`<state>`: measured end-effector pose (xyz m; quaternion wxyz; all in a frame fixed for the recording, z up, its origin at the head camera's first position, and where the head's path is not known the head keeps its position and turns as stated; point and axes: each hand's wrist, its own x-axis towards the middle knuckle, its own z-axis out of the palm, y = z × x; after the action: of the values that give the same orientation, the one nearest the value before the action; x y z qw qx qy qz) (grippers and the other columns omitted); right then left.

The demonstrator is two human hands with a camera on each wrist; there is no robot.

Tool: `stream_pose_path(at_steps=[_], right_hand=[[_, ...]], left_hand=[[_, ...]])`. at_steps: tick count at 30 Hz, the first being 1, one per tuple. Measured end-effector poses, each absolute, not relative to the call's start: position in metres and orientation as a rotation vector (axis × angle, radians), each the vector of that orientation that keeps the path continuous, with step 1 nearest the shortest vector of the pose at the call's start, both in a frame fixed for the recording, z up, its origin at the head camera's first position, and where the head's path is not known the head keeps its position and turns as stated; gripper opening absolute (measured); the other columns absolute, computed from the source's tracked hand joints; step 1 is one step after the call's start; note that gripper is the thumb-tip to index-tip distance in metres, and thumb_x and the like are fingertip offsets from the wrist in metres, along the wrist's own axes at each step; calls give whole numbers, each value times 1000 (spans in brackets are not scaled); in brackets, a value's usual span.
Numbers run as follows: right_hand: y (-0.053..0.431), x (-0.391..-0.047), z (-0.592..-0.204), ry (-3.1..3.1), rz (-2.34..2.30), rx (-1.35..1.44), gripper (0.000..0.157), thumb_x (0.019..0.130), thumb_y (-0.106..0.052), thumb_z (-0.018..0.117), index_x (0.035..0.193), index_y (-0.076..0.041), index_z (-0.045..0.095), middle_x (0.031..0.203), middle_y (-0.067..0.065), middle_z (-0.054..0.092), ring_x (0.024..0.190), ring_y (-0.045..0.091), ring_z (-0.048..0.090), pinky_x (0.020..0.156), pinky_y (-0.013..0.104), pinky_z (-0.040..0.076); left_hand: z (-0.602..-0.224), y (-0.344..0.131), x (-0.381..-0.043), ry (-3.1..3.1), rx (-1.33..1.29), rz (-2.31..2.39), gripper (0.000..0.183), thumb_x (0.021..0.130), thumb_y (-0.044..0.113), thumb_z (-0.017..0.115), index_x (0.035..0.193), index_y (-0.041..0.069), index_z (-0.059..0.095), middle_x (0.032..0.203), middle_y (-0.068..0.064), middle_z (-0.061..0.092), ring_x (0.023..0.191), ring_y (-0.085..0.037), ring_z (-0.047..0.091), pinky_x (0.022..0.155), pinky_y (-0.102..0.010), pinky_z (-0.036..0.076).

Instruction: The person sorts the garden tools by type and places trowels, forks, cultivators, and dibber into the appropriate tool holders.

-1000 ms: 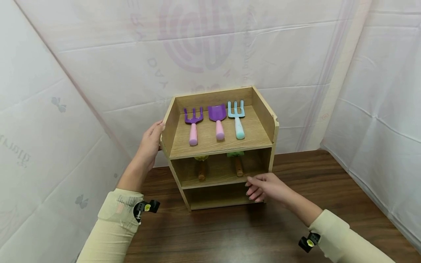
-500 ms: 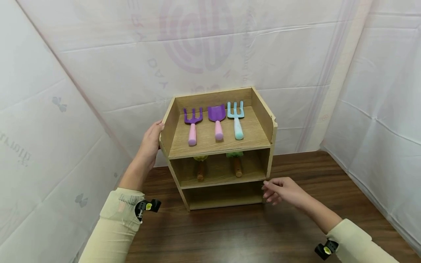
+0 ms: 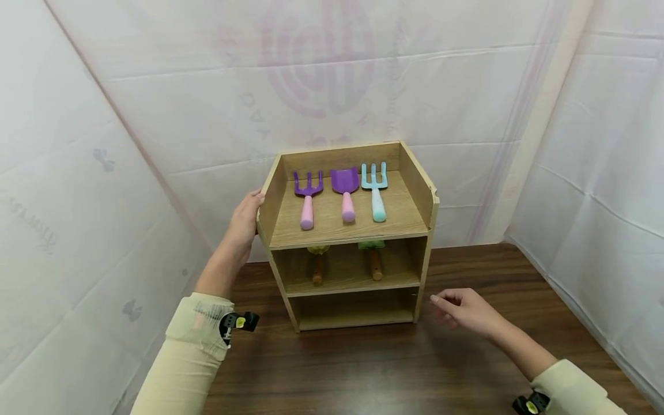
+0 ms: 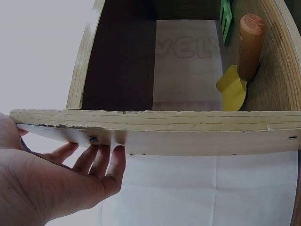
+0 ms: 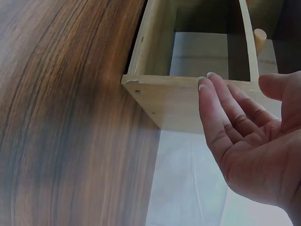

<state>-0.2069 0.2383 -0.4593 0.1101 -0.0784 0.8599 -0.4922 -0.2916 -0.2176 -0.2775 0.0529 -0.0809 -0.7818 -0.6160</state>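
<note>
A small wooden shelf unit point(image 3: 353, 235) stands against the back wall, and my left hand point(image 3: 241, 227) grips its left side near the top. In the left wrist view the bent fingers point(image 4: 115, 165) press the outer face of the side panel. On the top level lie a purple hand fork point(image 3: 308, 199), a purple hand shovel point(image 3: 346, 193) with a pink handle and a light blue hand fork point(image 3: 376, 193). The middle level holds a yellow hand shovel point(image 4: 233, 92) and a green hand fork point(image 4: 226, 21). Right of the unit hovers my right hand point(image 3: 467, 310), fingers relaxed, holding nothing.
White printed sheeting point(image 3: 467, 104) covers the back and both sides. The dark wooden tabletop point(image 3: 332, 369) reaches under the unit and toward me. Beneath the middle board is a bottom compartment point(image 3: 358, 311). Dark wrist cameras sit on both sleeves.
My right hand has moved right, from in front of the bottom compartment to beside the shelf unit. The left hand keeps its grip, and the tools lie as before.
</note>
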Motion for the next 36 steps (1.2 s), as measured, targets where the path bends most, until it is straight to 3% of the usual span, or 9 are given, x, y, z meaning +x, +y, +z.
stream_pose_path(at_steps=[17, 24, 36], right_hand=[[250, -204, -463, 2550, -1433, -223, 44, 109, -43, 60, 117, -2, 73, 95, 10, 74, 86, 22, 71, 72, 35, 62], [253, -200, -467, 2566, -1442, -188, 46, 109, -44, 59, 120, -1, 73, 101, 10, 76, 89, 21, 70, 72, 34, 62], [249, -201, -464, 2590, -1443, -167, 45, 110, -44, 58, 123, -3, 73, 103, 11, 77, 95, 23, 72, 76, 36, 63]], left_hand=[[-281, -212, -291, -2379, -267, -1885, 59, 112, 41, 32, 163, 14, 41, 141, -10, 51, 116, -15, 50, 101, -34, 40], [-282, -205, -286, -2330, -272, -1871, 59, 111, 39, 33, 163, 13, 42, 142, -9, 51, 116, -14, 49, 101, -33, 40], [-281, -210, -276, -2231, -148, -2018, 55, 112, 43, 42, 151, 6, 51, 125, 3, 56, 111, -11, 53, 100, -28, 43]])
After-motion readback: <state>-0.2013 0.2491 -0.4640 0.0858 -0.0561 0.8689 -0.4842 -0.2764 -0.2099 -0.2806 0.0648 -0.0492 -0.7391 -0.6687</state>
